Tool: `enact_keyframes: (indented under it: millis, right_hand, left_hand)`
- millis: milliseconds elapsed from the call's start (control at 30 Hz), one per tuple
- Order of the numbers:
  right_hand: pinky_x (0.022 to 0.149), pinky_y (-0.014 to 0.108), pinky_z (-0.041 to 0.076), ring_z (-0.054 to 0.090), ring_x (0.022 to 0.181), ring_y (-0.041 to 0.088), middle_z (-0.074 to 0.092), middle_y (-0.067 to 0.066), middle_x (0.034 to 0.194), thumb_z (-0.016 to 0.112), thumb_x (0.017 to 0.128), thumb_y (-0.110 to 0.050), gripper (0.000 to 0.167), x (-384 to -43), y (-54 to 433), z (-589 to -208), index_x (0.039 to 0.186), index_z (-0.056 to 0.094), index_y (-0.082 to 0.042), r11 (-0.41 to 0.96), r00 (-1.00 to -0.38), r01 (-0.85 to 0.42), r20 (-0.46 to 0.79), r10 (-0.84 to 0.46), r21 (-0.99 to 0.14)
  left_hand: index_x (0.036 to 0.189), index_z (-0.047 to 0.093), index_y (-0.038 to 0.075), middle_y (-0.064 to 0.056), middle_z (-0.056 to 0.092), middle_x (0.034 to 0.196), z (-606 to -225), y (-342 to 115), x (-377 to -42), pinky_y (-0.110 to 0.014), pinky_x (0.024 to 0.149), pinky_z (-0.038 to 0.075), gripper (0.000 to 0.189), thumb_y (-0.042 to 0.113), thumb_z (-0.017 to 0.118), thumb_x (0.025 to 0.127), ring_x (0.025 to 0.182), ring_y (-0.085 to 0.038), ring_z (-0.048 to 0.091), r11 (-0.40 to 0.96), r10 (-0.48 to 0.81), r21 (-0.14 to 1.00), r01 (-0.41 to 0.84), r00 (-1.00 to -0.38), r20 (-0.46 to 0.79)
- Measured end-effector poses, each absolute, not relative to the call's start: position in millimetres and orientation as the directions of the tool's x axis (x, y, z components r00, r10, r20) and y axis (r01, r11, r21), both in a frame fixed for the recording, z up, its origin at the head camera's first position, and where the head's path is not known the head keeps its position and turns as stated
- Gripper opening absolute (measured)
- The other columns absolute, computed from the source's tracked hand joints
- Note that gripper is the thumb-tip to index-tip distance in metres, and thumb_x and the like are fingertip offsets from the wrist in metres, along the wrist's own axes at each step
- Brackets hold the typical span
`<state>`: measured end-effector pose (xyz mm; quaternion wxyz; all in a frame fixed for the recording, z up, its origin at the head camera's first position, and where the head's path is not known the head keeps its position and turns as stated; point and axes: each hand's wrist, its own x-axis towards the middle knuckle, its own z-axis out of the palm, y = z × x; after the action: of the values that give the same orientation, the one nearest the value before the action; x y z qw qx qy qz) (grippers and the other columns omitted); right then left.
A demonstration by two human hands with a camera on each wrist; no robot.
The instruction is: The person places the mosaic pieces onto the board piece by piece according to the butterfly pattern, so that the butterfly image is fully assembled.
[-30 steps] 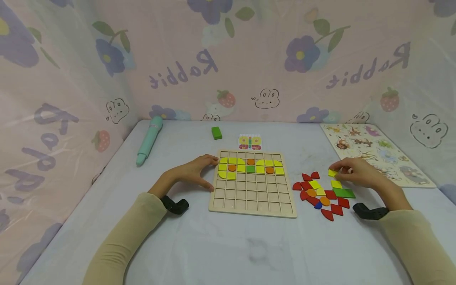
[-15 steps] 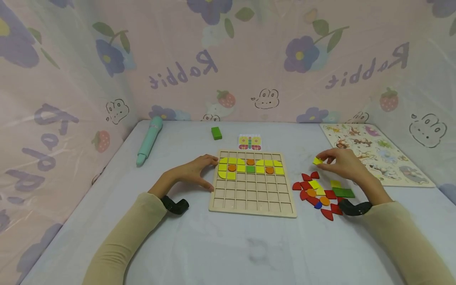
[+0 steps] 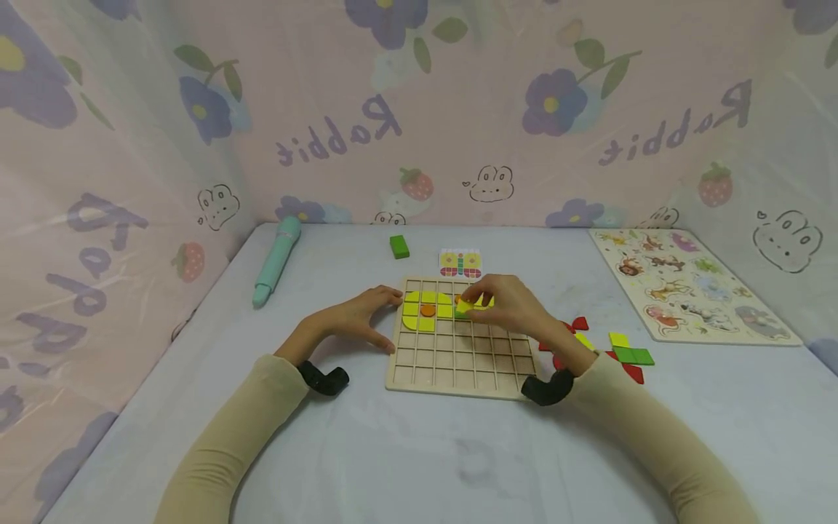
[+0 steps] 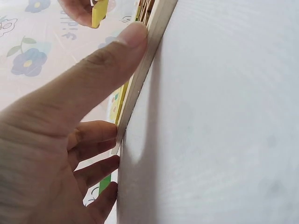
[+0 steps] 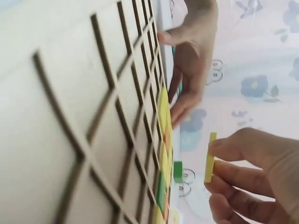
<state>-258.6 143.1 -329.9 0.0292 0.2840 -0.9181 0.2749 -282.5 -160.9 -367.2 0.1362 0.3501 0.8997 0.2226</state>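
My right hand (image 3: 513, 306) pinches a yellow square tile (image 5: 210, 157) between thumb and fingertips. It hovers over the upper middle of the wooden grid board (image 3: 445, 360), which carries yellow tiles (image 3: 411, 320), an orange round tile (image 3: 428, 311) and a partly hidden green tile. At the board's left edge, my left hand (image 3: 347, 316) rests its thumb and fingertips with the fingers fairly straight. The left wrist view has that thumb (image 4: 133, 35) against the board's side. My right hand hides the right part of the pattern. Behind the board lies a butterfly pattern card (image 3: 460, 263).
Right of the board lie loose red tiles (image 3: 632, 372), green tiles (image 3: 633, 356) and yellow tiles (image 3: 618, 340), partly behind my right arm. An animal puzzle board (image 3: 694, 291) is at the back right. A green block (image 3: 399, 247) and a teal stick-shaped object (image 3: 277, 262) lie toward the back left.
My right hand has lifted the yellow square tile from beside the loose pile and carried it left, over the board. My left hand has stayed at the board's left edge.
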Motion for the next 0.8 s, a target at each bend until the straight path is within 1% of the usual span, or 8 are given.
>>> enact_keyframes:
  millis: [67,233,433,600,800]
  right_hand:
    - [0.068,0.029,0.048,0.057,0.077,0.018,0.07,0.003,0.091,0.075,0.077,-0.017,0.026,-257,130,-332,0.1,0.071,-0.005,0.662,-0.816,-0.562,0.204,-0.54,-0.496]
    - [0.066,0.025,0.047,0.057,0.074,0.014,0.07,0.0,0.089,0.076,0.076,-0.017,0.024,-259,113,-345,0.097,0.072,-0.007,0.667,-0.806,-0.572,0.176,-0.565,-0.477]
    - [0.066,0.024,0.047,0.056,0.075,0.015,0.068,0.0,0.088,0.079,0.074,-0.019,0.023,-263,108,-355,0.093,0.072,-0.009,0.682,-0.805,-0.574,0.159,-0.572,-0.453]
    - [0.066,0.023,0.046,0.055,0.076,0.015,0.066,0.002,0.089,0.078,0.074,-0.018,0.023,-262,108,-356,0.094,0.072,-0.007,0.689,-0.801,-0.577,0.143,-0.581,-0.437]
    - [0.067,0.023,0.048,0.056,0.075,0.013,0.068,0.003,0.091,0.078,0.075,-0.017,0.024,-263,108,-357,0.095,0.072,-0.006,0.672,-0.787,-0.597,0.157,-0.597,-0.438]
  left_hand:
    - [0.138,0.04,0.008,-0.008,0.029,0.148,-367,-161,-282,-0.044,0.113,0.018,0.089,0.048,0.079,0.069,0.139,-0.026,0.02,0.655,0.691,0.496,0.571,-0.717,-0.087]
    - [0.138,0.039,0.008,-0.007,0.029,0.148,-366,-160,-282,-0.044,0.114,0.018,0.088,0.047,0.079,0.069,0.139,-0.026,0.02,0.66,0.688,0.493,0.567,-0.72,-0.092]
    - [0.139,0.039,0.008,-0.008,0.029,0.148,-366,-160,-282,-0.044,0.113,0.018,0.088,0.046,0.078,0.07,0.139,-0.027,0.02,0.658,0.69,0.495,0.568,-0.718,-0.094]
    - [0.138,0.04,0.008,-0.008,0.029,0.148,-366,-160,-282,-0.045,0.114,0.017,0.088,0.046,0.079,0.069,0.139,-0.027,0.019,0.653,0.693,0.497,0.572,-0.716,-0.086]
    - [0.137,0.04,0.005,-0.01,0.03,0.148,-364,-160,-280,-0.046,0.113,0.018,0.087,0.045,0.079,0.07,0.139,-0.029,0.02,0.643,0.701,0.499,0.581,-0.708,-0.08]
